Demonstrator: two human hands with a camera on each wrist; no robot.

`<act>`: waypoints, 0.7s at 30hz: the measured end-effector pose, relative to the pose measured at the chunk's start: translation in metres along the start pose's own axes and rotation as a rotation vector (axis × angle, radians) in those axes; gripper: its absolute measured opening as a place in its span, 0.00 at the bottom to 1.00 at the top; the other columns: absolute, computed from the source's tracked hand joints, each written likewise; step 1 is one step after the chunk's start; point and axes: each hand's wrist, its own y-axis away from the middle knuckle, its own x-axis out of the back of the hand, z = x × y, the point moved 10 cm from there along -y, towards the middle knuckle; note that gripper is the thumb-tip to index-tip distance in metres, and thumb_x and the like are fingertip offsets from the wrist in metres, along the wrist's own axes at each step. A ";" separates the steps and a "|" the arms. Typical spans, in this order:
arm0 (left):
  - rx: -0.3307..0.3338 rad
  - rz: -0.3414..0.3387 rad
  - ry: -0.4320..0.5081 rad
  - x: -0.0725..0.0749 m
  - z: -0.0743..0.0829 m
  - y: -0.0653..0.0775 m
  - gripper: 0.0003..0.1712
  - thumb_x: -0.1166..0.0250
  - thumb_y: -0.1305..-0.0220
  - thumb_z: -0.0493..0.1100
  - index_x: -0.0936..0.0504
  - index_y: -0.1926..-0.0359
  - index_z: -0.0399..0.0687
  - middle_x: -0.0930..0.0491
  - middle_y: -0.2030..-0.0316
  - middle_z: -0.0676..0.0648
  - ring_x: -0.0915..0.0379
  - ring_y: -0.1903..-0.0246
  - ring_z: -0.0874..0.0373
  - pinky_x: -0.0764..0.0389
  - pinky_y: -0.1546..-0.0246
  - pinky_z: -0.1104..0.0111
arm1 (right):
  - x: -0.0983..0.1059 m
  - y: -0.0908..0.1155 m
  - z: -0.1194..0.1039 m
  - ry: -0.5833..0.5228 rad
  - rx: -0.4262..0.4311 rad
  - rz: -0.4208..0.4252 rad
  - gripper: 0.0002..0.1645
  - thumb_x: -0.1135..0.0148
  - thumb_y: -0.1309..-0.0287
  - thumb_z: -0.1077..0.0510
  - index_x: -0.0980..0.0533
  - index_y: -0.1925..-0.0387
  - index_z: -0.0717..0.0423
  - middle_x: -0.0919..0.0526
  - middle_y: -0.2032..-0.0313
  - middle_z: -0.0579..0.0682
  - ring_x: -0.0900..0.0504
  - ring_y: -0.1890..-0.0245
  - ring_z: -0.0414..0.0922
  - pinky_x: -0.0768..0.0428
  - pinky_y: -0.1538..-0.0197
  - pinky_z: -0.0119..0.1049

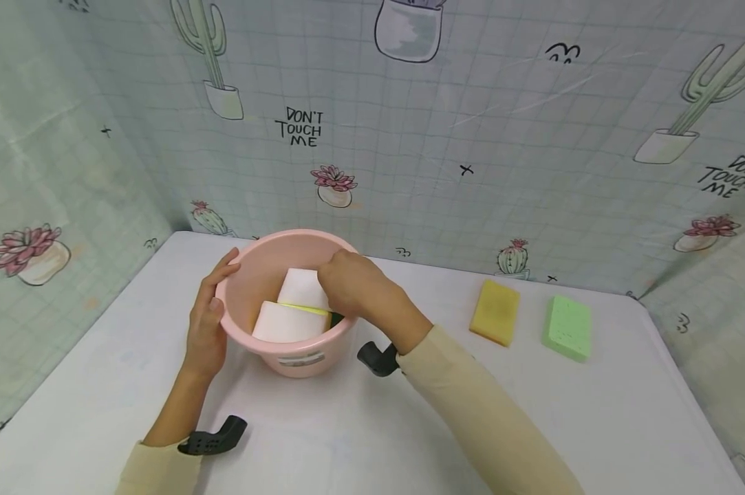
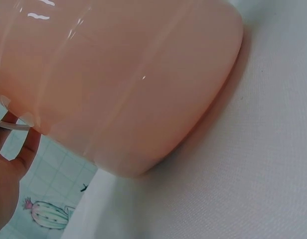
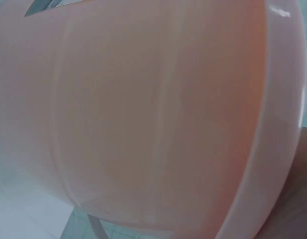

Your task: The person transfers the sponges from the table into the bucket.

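Note:
A pink plastic bucket (image 1: 273, 258) stands on the white table near the back. My left hand (image 1: 206, 330) holds its left rim; in the left wrist view, the thumb and a finger of that hand (image 2: 6, 179) meet the rim beside a thin grey handle. My right hand (image 1: 355, 283) reaches over the right rim into the bucket, its fingertips hidden. Two white sponge-like blocks (image 1: 289, 323) lie inside, with a yellow edge between them and a dark green bit at the right. The right wrist view shows mostly the bucket's outer wall (image 3: 118, 114).
Right of the bucket lie a yellow sponge (image 1: 496, 313) and a light green sponge (image 1: 567, 328), apart from each other. A cactus-printed cloth (image 1: 409, 158) rises behind the table and at both sides. Each wrist wears a black mount (image 1: 214, 438).

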 end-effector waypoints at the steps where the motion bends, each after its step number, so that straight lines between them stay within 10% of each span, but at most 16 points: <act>1: 0.004 0.001 -0.003 0.000 -0.001 0.000 0.29 0.52 0.30 0.51 0.34 0.35 0.39 0.48 0.28 0.42 0.55 0.30 0.48 0.41 0.36 0.69 | 0.000 0.000 0.000 0.005 -0.003 -0.003 0.08 0.43 0.41 0.63 0.19 0.63 0.54 0.20 0.65 0.48 0.26 0.66 0.42 0.25 0.64 0.33; 15: 0.019 0.011 -0.040 0.000 -0.002 -0.001 0.29 0.53 0.31 0.51 0.34 0.35 0.39 0.47 0.28 0.43 0.55 0.30 0.48 0.41 0.36 0.69 | -0.007 -0.001 -0.002 -0.058 0.011 -0.089 0.23 0.49 0.36 0.63 0.22 0.43 0.44 0.20 0.47 0.45 0.25 0.48 0.42 0.26 0.49 0.36; 21: 0.023 0.010 -0.042 0.001 -0.002 -0.001 0.29 0.53 0.31 0.51 0.34 0.35 0.38 0.47 0.29 0.43 0.54 0.30 0.48 0.41 0.36 0.69 | -0.014 -0.003 -0.009 0.012 0.033 -0.182 0.17 0.48 0.35 0.61 0.18 0.53 0.43 0.20 0.62 0.43 0.27 0.63 0.42 0.28 0.60 0.34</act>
